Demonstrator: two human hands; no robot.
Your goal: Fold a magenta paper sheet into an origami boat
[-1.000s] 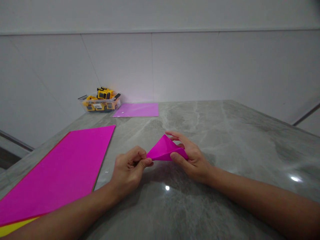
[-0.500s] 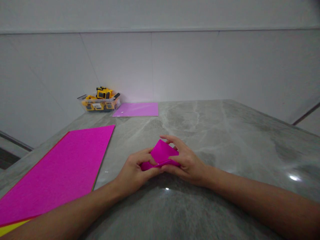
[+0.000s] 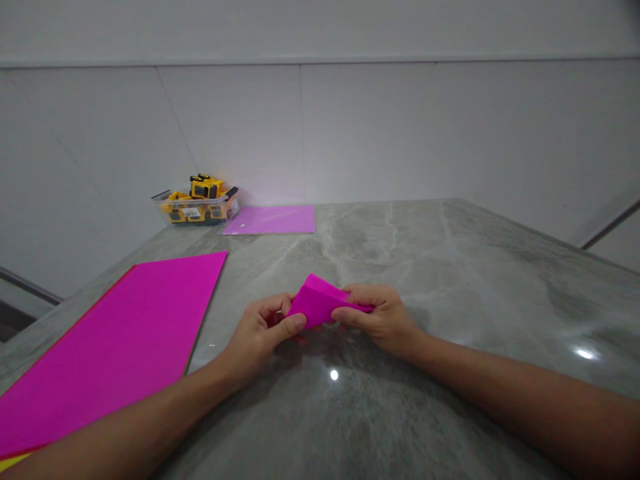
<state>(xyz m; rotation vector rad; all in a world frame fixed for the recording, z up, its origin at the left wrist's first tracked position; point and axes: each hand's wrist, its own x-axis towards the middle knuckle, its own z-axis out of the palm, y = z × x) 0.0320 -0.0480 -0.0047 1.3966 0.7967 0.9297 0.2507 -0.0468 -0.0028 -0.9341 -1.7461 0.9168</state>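
Note:
Between my hands, just above the table, is a piece of folded magenta paper (image 3: 319, 304) with a raised corner at its top. My left hand (image 3: 263, 328) pinches its left end, thumb on the near face and fingers curled behind. On the other side, my right hand (image 3: 381, 315) grips the right edge between thumb and fingers. The fingers of both hands cover parts of the paper, so its full shape is hidden.
Large magenta sheets (image 3: 125, 340), with red and yellow edges beneath, lie at the left of the grey marbled table (image 3: 425, 267). Toward the back wall are a clear plastic box (image 3: 195, 210) of yellow toy trucks (image 3: 206, 188) and a pack of lilac paper (image 3: 275, 219).
The folded paper has turned and tilted, so its near face now shows. My right hand has closed its raised fingers onto the right edge; my left hand has shifted slightly left.

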